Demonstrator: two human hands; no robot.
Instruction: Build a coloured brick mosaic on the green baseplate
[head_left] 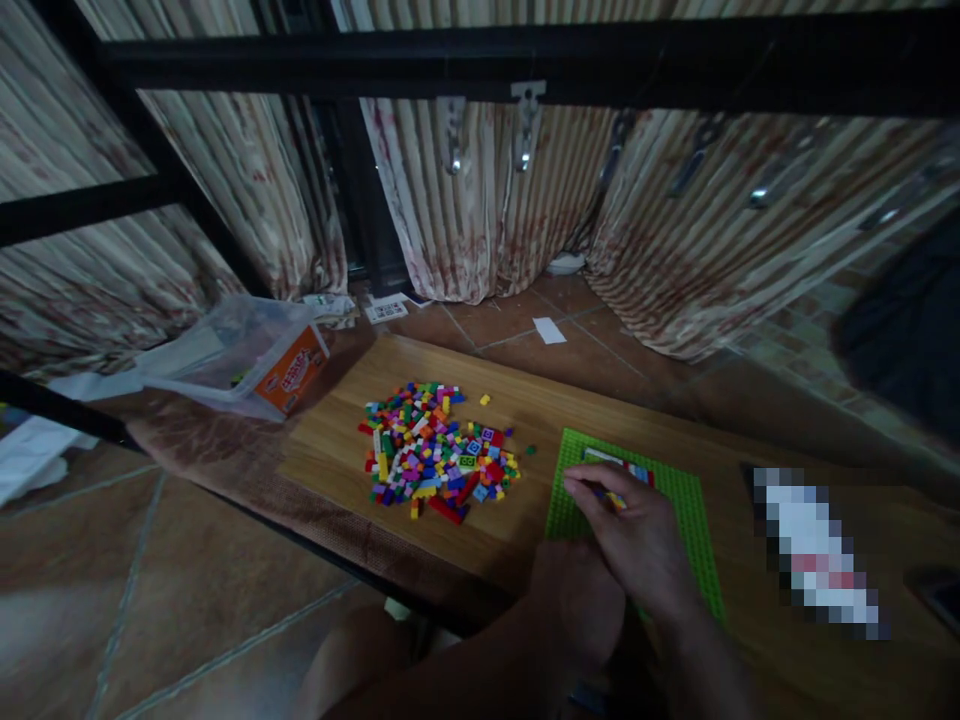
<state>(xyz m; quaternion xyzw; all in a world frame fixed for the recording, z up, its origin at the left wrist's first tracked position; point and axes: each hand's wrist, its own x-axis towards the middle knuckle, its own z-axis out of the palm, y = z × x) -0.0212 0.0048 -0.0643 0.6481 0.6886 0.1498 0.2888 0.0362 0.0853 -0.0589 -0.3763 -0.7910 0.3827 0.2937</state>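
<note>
now the right hand [637, 535] curls over the green baseplate [694, 520] near the surface's front edge, fingertips pinching a small yellow brick [616, 499] beside the started row; press straight down. left hand [577, 600] rests loosely closed behind, holding nothing visible.

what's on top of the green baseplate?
A short row of mixed-colour bricks at the far edge of the green baseplate. The right hand covers the middle; the left hand hides the near edge.
</note>
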